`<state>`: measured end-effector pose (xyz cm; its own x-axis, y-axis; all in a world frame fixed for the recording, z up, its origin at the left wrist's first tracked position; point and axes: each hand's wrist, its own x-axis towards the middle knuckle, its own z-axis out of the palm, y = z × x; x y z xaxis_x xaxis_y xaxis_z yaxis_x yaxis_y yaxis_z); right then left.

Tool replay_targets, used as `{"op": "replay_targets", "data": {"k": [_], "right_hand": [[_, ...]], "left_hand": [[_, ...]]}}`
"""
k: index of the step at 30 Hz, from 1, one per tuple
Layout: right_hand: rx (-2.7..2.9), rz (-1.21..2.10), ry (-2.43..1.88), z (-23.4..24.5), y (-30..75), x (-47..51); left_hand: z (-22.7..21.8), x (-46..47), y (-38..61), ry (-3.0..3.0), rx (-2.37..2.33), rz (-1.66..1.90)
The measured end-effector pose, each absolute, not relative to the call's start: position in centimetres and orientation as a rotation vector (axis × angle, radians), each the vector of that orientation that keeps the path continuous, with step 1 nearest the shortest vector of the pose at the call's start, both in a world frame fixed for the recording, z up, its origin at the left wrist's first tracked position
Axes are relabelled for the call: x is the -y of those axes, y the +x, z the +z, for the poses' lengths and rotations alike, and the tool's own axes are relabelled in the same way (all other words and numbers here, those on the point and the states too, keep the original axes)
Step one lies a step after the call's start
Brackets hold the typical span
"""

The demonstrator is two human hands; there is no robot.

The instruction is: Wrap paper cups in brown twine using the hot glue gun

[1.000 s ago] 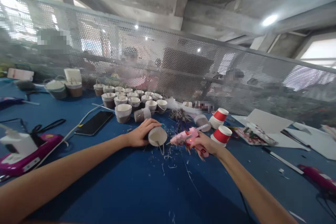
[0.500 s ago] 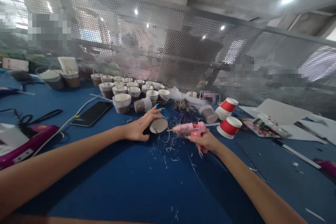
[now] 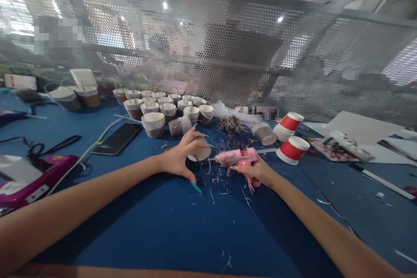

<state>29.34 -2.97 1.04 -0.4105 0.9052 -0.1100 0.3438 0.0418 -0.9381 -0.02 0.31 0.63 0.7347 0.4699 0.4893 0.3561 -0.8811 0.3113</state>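
My left hand (image 3: 178, 155), with long teal nails, is open around a small paper cup (image 3: 201, 153). Its fingers reach over the far side of the cup, while the thumb stands apart near the table. The cup's pale round face is towards me, and a thin loop of wire or string hangs beside it. My right hand (image 3: 264, 171) is closed round the handle of a pink hot glue gun (image 3: 233, 157), whose red light glows. The nozzle points left, close to the cup. A pale glue stick (image 3: 267, 150) sticks out of the gun's back.
Behind my left hand stand several small handled cups (image 3: 153, 124); one cup (image 3: 180, 126) lies tipped over. Red-and-white paper cups (image 3: 293, 150) are to the right. A phone (image 3: 117, 139), a white cable and a purple power strip (image 3: 48, 180) lie left. Scraps litter the blue table (image 3: 182, 234).
My left thumb has moved away from the cup towards me, and the hand has spread wider. The glue gun stays close beside the cup. The view has shifted slightly.
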Motion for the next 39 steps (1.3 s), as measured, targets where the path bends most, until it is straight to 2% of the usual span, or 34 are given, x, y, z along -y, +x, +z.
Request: {"op": "replay_targets", "data": {"k": [8,13,23,39], "right_hand": [[1.654,1.340,-1.224,0.8,29.1,2.6],[1.583,1.302,-1.209,0.9,29.2,2.4],[1.726,1.390,-1.212,0.6,28.8,2.9],[1.760,1.311,-1.199,2.0,27.0,4.2]], "left_hand": [[-0.7,1.9,1.9,2.593,-1.016,1.090],[-0.4,2.5,2.2,2.556,-1.029,1.164],[0.1,2.9,2.3,2.662,-1.105,1.150],[0.3,2.6,1.8,2.740,-0.875,1.016]]}}
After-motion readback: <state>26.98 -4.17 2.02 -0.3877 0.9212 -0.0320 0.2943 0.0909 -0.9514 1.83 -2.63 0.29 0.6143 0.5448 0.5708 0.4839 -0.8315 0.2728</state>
